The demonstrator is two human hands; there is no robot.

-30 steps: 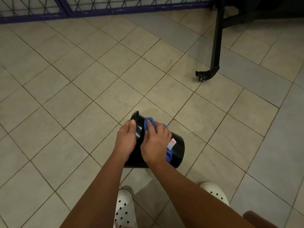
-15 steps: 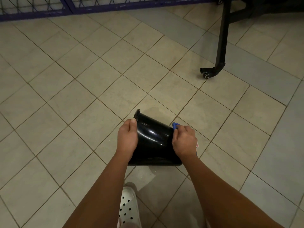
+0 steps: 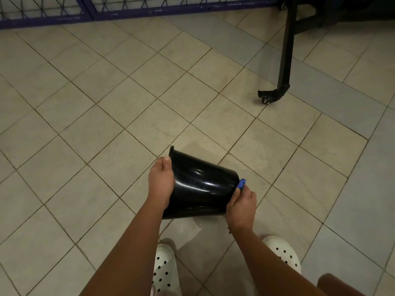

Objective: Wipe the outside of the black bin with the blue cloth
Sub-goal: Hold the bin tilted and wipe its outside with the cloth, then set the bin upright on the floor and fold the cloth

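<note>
The right hand (image 3: 241, 202), fingers clamping the blue cloth (image 3: 241, 184) (mostly hidden), is sliding along the black bin (image 3: 201, 186) to its base. The left hand (image 3: 160, 180) is still gripping the rim; white clogs (image 3: 165, 272) are showing at the bottom of the frame.

Most of the blue cloth (image 3: 241, 185) is hidden behind my right hand (image 3: 241, 207) at the base of the black bin (image 3: 201, 186); only a corner shows. The fingers of my left hand (image 3: 160, 180) curl out of sight round the rim. The black stand (image 3: 285, 60) and my white shoes (image 3: 164, 272) run off the picture's edges. I cannot tell what the cropped brown shape (image 3: 337, 285) is.
</note>
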